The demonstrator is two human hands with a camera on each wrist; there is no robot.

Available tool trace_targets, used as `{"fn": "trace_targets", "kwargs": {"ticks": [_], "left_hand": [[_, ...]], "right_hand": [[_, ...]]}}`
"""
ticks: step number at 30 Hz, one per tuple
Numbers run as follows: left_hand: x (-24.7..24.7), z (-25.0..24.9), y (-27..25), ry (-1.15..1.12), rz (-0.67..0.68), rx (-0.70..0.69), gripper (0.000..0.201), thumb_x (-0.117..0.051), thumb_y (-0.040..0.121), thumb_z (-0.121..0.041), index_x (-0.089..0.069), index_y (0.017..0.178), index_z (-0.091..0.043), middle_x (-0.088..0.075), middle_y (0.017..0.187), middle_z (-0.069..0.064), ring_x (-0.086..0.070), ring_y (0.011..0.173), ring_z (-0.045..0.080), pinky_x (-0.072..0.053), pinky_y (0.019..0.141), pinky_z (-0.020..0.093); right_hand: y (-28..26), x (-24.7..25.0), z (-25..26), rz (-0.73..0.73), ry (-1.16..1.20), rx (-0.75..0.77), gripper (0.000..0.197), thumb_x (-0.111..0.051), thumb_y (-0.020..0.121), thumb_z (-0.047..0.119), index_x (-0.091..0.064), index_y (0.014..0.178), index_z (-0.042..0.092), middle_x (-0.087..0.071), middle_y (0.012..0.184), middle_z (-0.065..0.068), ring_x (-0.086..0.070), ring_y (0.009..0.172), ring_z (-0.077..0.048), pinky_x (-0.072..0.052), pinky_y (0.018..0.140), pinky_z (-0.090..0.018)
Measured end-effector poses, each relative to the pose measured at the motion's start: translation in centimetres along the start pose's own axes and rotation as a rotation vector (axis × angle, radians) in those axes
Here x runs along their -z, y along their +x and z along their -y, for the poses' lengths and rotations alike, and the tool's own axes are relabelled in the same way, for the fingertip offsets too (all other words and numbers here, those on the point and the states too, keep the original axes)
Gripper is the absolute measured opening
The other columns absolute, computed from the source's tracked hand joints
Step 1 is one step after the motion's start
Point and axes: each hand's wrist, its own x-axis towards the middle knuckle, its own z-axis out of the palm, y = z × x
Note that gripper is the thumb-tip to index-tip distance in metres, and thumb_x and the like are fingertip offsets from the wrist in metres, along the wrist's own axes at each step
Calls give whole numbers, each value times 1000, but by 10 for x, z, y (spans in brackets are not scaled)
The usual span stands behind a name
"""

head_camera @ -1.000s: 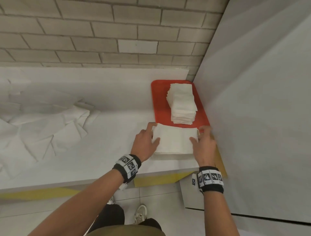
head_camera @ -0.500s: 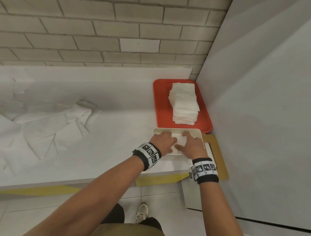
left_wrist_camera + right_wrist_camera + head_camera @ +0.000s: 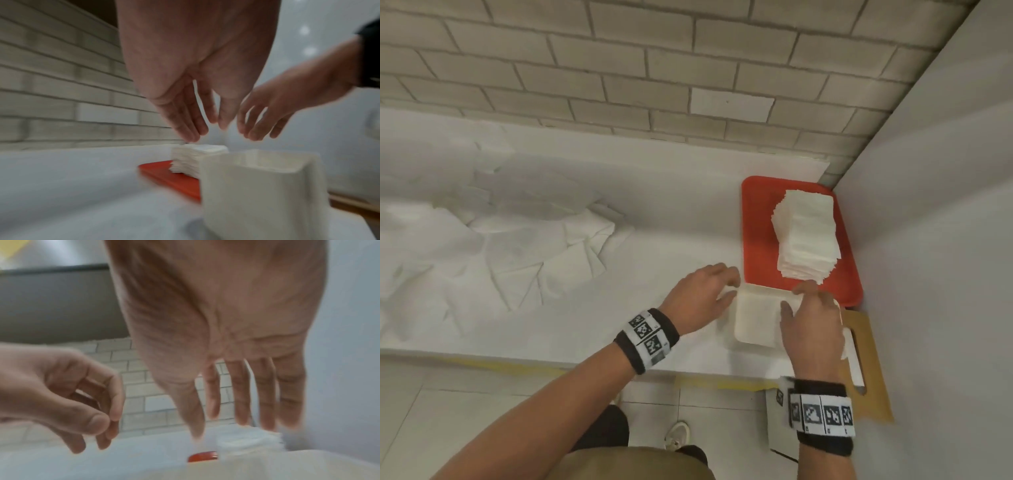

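A cream open-topped box [image 3: 755,317] stands near the counter's front edge and holds white napkins. My left hand [image 3: 727,286] hovers just left of the box, fingers relaxed and holding nothing. My right hand [image 3: 796,296] is spread over the box's right half with straight fingers pointing at the far rim; whether it touches the box I cannot tell. In the left wrist view the box [image 3: 257,186] sits below my left hand [image 3: 197,129]. The right wrist view shows my right hand [image 3: 236,426] with straight fingers above the box rim [image 3: 287,464].
Behind the box a red tray [image 3: 756,219] carries a tall stack of napkins [image 3: 808,233]. Loose napkins [image 3: 517,246] lie piled on the left of the white counter [image 3: 654,212]. A wooden board [image 3: 869,359] lies at the right, against a grey partition [image 3: 928,240].
Both hands brought a napkin bundle down into the box and pressed it in. Now they have let go; the left hand has drawn away to the left.
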Motion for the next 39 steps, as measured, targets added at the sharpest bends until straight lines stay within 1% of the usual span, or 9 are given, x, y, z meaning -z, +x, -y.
{"fn": "trace_targets", "kwargs": {"ticks": [12,16,21,24,26,30,34,36,39], "left_hand": [[186,278,-132,150,-386,620,23,-80,93,-23,-65,109,-21,-71,105,5,-69,101,32,-58,88,46],[205,334,-128,209,-107,746,80,-85,86,-51,-49,148,-16,-59,141,9,-48,135,38,-45,110,54],[218,362,-118,245,232,705,47,-86,86,-43,-66,124,-23,-71,124,4,-64,117,30,-50,98,41],[231,349,-114,56,20,566,31,-81,93,-41,-55,81,-26,-58,77,-3,-59,78,24,-41,69,35],[243,335,-114,-145,-154,524,37,-77,96,-44,-49,82,-25,-49,68,4,-48,64,25,-41,63,37],[238,306,-127,-676,-340,664,38,-79,97,-33,-46,113,-21,-77,94,19,-75,81,42,-64,69,56],[173,302,-155,-769,-262,718,69,-81,94,-11,-31,135,-34,-71,123,15,-76,102,32,-66,84,49],[151,301,-167,-801,-249,722,71,-76,96,-2,-28,136,-37,-72,118,19,-75,99,36,-65,83,45],[138,301,-174,-874,-261,744,59,-62,102,4,-35,135,-37,-72,117,24,-72,95,42,-63,83,58]], "right_hand": [[-59,-155,253,228,613,157,17,-64,103,46,-58,114,34,-71,102,18,-68,87,-3,-61,78,-36],[-62,-222,310,340,354,216,47,-58,97,67,-59,124,28,-69,118,6,-64,107,-21,-54,92,-44],[-62,-256,340,445,191,164,31,-61,103,49,-62,121,24,-71,114,2,-55,115,-27,-40,95,-44],[-51,-241,337,502,516,20,21,-67,103,40,-58,97,22,-63,92,3,-57,93,-23,-44,79,-34],[-41,-218,335,489,695,-111,25,-68,102,31,-49,89,21,-58,84,2,-65,87,-27,-45,70,-31],[-22,-145,355,280,1070,-178,22,-60,101,0,-49,108,18,-69,96,-5,-80,81,-17,-59,73,-36],[-14,-74,393,192,1433,85,57,-56,101,-14,-57,143,25,-63,135,26,-65,115,-5,-67,87,-45],[-20,-59,403,195,1488,175,55,-54,103,-14,-61,145,20,-59,148,18,-60,129,-11,-65,88,-42],[-40,-75,399,281,1464,114,49,-57,106,-8,-65,145,21,-61,148,1,-69,106,-14,-65,91,-43]]}}
